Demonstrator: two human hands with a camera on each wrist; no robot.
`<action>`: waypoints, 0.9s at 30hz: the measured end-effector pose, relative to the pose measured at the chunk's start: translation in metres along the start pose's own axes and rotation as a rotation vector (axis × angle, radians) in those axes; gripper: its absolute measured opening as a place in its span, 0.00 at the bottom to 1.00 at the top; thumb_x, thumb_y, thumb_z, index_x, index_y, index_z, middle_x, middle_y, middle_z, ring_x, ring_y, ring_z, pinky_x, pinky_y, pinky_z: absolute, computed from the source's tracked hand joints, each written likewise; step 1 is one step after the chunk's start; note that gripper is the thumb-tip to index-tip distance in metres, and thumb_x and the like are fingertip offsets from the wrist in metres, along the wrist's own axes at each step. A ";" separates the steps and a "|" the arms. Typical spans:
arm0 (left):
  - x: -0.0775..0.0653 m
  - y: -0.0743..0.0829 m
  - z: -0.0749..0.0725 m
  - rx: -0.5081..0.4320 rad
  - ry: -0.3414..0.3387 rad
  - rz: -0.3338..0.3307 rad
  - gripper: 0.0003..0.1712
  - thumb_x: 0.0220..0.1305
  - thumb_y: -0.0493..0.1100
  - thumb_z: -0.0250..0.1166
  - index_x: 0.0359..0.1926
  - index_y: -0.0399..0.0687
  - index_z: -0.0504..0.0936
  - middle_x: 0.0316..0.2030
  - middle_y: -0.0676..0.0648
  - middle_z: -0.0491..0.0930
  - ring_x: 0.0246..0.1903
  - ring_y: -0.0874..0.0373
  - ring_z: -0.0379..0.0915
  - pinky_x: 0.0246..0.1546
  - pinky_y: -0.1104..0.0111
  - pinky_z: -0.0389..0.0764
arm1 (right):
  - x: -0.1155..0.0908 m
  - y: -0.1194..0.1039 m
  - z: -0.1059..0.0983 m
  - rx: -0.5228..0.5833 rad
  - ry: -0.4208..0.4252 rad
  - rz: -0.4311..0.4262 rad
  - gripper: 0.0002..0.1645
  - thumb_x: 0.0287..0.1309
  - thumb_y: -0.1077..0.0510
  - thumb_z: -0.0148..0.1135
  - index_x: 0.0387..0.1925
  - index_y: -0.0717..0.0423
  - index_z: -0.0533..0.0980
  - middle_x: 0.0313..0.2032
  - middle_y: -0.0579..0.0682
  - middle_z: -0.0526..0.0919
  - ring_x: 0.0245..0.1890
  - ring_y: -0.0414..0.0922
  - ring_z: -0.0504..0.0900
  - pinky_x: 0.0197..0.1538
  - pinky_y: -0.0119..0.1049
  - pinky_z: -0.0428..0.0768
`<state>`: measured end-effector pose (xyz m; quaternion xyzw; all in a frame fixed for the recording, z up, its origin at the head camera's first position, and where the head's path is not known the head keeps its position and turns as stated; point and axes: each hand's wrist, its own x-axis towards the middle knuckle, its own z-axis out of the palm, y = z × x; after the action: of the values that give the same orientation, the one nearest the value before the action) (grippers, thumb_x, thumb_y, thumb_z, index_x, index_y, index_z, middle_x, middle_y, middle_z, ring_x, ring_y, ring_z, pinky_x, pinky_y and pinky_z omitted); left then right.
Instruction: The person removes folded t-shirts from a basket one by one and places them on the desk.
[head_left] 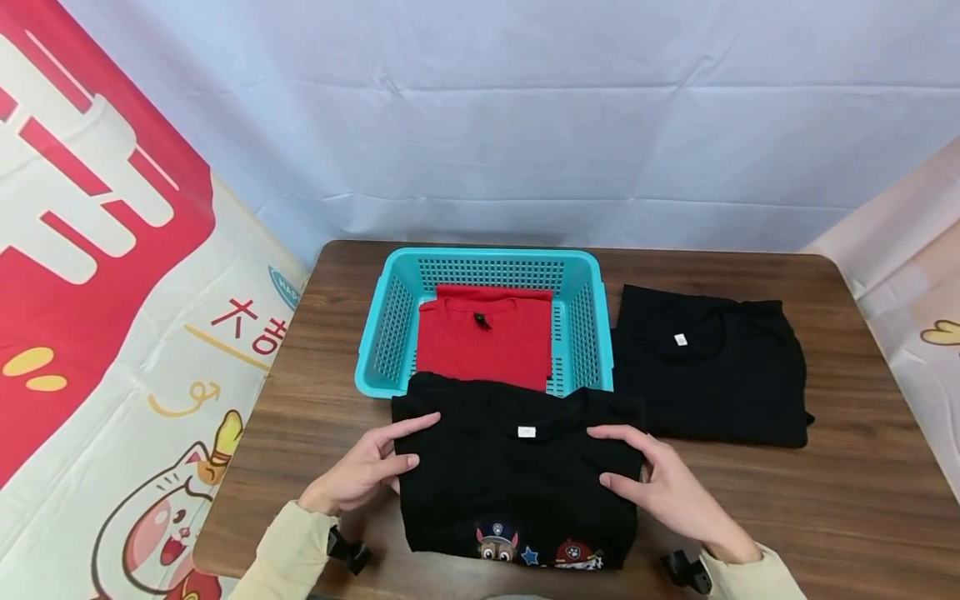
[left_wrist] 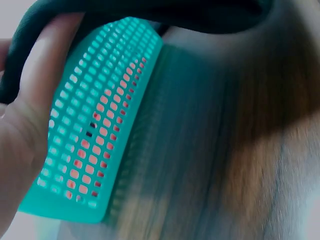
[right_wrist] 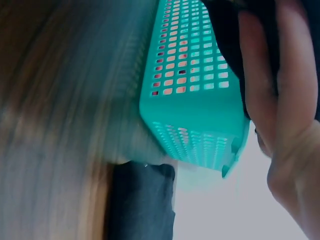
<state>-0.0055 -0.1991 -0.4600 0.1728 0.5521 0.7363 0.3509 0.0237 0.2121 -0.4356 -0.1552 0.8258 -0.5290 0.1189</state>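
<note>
Pale curtain point(head_left: 480, 150): hung behind the bench, creased, perhaps to screen off the room.
Printed banner point(head_left: 187, 192): hung at the left, red and white.
Wood-grain bench point(head_left: 855, 400): brown, rounded at the far corners.
Teal basket point(head_left: 487, 252): perforated, set upright toward the far edge, likely to leave working space in front.
Held black T-shirt point(head_left: 517, 492): folded into a rectangle, raised off the bench before the basket, overlapping its near rim in the head view; contact there, cannot tell.
Other black T-shirt point(head_left: 742, 383): folded, laid just beside the basket, on the right.
Red T-shirt point(head_left: 480, 346): folded flat inside the basket, collar up, apparently to lie neatly.
Right grip point(head_left: 675, 492): pinching the right edge, thumb above, fingers beneath.
Left grip point(head_left: 360, 471): pinching the opposite edge likewise, probably to keep the fold square.
Cartoon print point(head_left: 497, 543): turned upward along the near edge.
Neck label point(head_left: 527, 432): white, inside the collar.
</note>
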 end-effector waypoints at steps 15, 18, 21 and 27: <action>-0.003 -0.017 -0.008 0.113 0.000 -0.171 0.24 0.69 0.38 0.58 0.65 0.38 0.71 0.13 0.53 0.73 0.19 0.62 0.80 0.32 0.70 0.83 | -0.002 0.028 0.001 0.203 -0.267 0.149 0.21 0.68 0.56 0.55 0.60 0.57 0.72 0.49 0.62 0.77 0.13 0.39 0.76 0.24 0.42 0.82; -0.001 -0.020 -0.010 0.179 0.023 -0.205 0.25 0.69 0.39 0.59 0.65 0.40 0.71 0.13 0.42 0.70 0.17 0.61 0.78 0.31 0.71 0.82 | -0.001 0.031 0.004 0.143 -0.264 0.122 0.20 0.69 0.56 0.54 0.59 0.54 0.73 0.52 0.63 0.74 0.13 0.32 0.68 0.24 0.36 0.79; 0.002 -0.022 -0.011 0.259 0.046 -0.229 0.26 0.68 0.42 0.60 0.65 0.44 0.72 0.16 0.30 0.66 0.15 0.58 0.77 0.31 0.71 0.82 | 0.000 0.033 0.005 0.077 -0.246 0.091 0.19 0.69 0.55 0.53 0.59 0.52 0.74 0.52 0.61 0.75 0.11 0.29 0.63 0.20 0.32 0.73; 0.003 -0.025 -0.016 0.418 0.079 -0.222 0.24 0.68 0.43 0.59 0.64 0.49 0.74 0.22 0.29 0.74 0.15 0.46 0.73 0.28 0.66 0.82 | 0.002 0.039 0.008 -0.056 -0.198 0.014 0.18 0.68 0.55 0.55 0.57 0.48 0.76 0.52 0.52 0.79 0.28 0.29 0.72 0.35 0.26 0.76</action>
<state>-0.0095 -0.2042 -0.4885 0.1509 0.7216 0.5690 0.3645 0.0194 0.2202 -0.4740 -0.2042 0.8255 -0.4869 0.1994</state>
